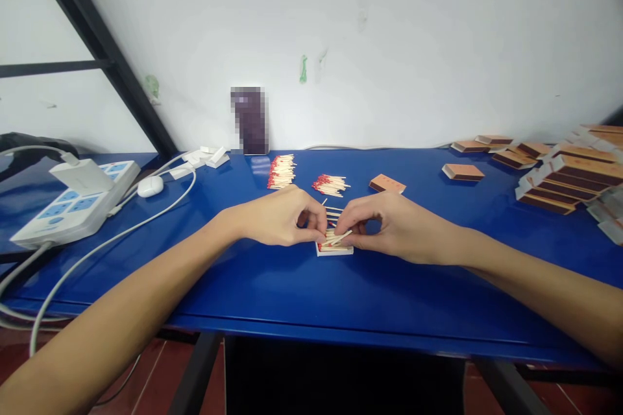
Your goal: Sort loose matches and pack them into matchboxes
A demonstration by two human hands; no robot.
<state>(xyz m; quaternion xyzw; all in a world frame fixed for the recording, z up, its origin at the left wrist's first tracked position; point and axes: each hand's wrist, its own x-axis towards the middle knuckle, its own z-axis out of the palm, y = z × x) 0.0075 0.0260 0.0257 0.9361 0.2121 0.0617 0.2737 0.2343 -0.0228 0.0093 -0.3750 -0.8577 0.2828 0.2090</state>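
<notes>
A small white matchbox tray (pixel 335 251) with red-tipped matches (pixel 335 241) in it lies on the blue table, between my two hands. At its left end, my left hand (pixel 285 215) is closed in a pinch on matches, the fingertips partly hiding them. My right hand (pixel 392 224) pinches matches at the tray's right side, thumb and fingers curled over it. A few loose matches show just behind the tray, between the hands. Farther back are a small pile of matches (pixel 331 185), a larger pile (pixel 281 172) and an orange-brown matchbox sleeve (pixel 387 183).
Stacked matchboxes (pixel 569 175) fill the right side, with a single matchbox (pixel 463 172) nearer. A power strip (pixel 73 204), a charging cable (pixel 114 240), an earbud case (pixel 150 187) and white pieces (pixel 207 157) lie left. A pixelated phone-like object (pixel 250 120) leans on the wall.
</notes>
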